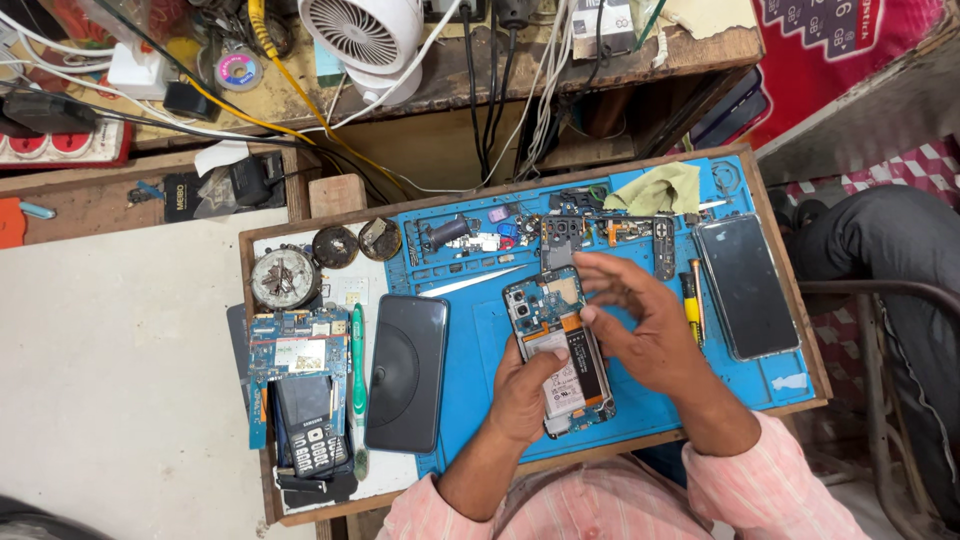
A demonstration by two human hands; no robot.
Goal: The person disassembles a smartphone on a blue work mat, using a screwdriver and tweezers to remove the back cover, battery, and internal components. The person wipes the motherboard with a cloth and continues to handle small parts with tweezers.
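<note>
An opened smartphone [560,340] lies face down on the blue repair mat [480,350], its circuit board and battery exposed. My left hand [522,388] grips the phone's lower left edge from below. My right hand [640,320] hovers over the phone's upper right part with fingers spread, fingertips near the top of the board; whether it pinches anything small is not visible. A dark metal bracket [562,240] sits just above the phone.
A black back cover [406,372] lies left of the phone, and a glass screen panel [748,285] to the right. A yellow screwdriver [690,305], tweezers [470,283], a yellow cloth [660,188], old phone boards [300,350], a white fan [365,40] and cables surround the tray.
</note>
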